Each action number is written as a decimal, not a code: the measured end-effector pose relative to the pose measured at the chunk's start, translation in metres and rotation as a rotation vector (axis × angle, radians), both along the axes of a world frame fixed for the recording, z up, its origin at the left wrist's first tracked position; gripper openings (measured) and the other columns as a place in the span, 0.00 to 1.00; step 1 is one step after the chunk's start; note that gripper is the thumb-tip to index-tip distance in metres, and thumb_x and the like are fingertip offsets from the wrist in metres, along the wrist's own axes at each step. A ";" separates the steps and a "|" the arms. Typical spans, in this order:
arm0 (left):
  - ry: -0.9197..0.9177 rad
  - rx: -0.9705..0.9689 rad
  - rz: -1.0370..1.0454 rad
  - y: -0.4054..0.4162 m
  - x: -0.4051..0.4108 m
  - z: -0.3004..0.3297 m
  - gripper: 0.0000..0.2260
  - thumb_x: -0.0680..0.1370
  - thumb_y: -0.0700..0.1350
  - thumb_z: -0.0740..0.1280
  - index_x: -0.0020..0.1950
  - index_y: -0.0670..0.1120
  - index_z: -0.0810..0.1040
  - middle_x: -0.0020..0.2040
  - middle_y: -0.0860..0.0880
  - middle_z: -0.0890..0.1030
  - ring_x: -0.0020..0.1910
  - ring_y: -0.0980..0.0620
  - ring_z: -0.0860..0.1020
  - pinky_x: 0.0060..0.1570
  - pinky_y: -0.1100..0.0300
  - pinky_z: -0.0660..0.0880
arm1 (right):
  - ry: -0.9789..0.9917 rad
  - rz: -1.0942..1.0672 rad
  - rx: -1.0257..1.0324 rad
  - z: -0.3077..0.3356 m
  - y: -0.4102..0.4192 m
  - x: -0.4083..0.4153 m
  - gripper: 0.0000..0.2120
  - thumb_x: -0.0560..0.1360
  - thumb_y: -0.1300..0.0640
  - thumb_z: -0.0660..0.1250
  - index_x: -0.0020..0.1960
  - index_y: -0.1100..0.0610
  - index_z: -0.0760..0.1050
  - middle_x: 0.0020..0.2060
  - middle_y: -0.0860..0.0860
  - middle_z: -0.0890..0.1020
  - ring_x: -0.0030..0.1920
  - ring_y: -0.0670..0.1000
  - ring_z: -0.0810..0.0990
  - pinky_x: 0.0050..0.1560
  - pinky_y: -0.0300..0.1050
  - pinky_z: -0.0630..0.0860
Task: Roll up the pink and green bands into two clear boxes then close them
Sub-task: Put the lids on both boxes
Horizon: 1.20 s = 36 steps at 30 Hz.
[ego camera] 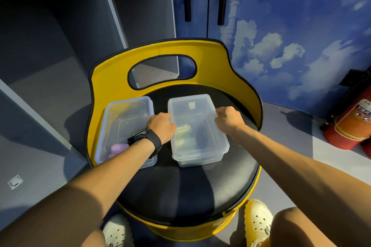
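Two clear plastic boxes sit side by side on a black chair seat [180, 190]. The right box [200, 146] has its lid on, and rolled green bands [183, 136] show through it. My left hand [162, 126] grips the lid's left edge and my right hand [228, 119] grips its right edge, fingers curled over the rim. The left box [124, 120] also carries a lid; a rolled pink band [118, 148] lies inside near its front, partly hidden by my left forearm.
The chair has a yellow curved backrest [112, 78] with an oval cut-out. Grey shelving [60, 36] stands at left. A red fire extinguisher [353, 124] lies on the floor at right. My pale shoes [259, 220] show below the seat.
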<state>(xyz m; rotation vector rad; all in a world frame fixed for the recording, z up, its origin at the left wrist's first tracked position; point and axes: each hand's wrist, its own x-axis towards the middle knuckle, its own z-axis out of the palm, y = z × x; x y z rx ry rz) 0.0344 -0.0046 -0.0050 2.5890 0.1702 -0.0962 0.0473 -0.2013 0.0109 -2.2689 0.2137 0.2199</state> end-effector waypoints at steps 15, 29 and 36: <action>0.155 -0.359 0.153 0.001 0.000 0.005 0.11 0.77 0.38 0.66 0.59 0.44 0.79 0.52 0.42 0.83 0.50 0.40 0.83 0.51 0.45 0.81 | 0.048 -0.050 0.073 -0.009 -0.002 0.007 0.19 0.78 0.63 0.59 0.68 0.59 0.74 0.62 0.56 0.79 0.59 0.57 0.79 0.58 0.52 0.78; 0.277 -0.423 0.250 0.004 0.020 0.005 0.09 0.78 0.40 0.64 0.56 0.39 0.78 0.47 0.41 0.85 0.40 0.43 0.85 0.48 0.47 0.82 | 0.051 -0.100 0.216 -0.009 -0.002 0.014 0.16 0.80 0.61 0.62 0.67 0.59 0.75 0.61 0.56 0.79 0.59 0.57 0.79 0.62 0.53 0.77; 0.280 -0.432 0.258 0.004 0.021 0.006 0.08 0.78 0.39 0.63 0.55 0.40 0.77 0.47 0.42 0.85 0.38 0.44 0.86 0.48 0.48 0.82 | 0.063 -0.095 0.202 -0.015 -0.002 0.020 0.14 0.80 0.62 0.60 0.63 0.59 0.78 0.58 0.56 0.81 0.55 0.58 0.81 0.58 0.55 0.79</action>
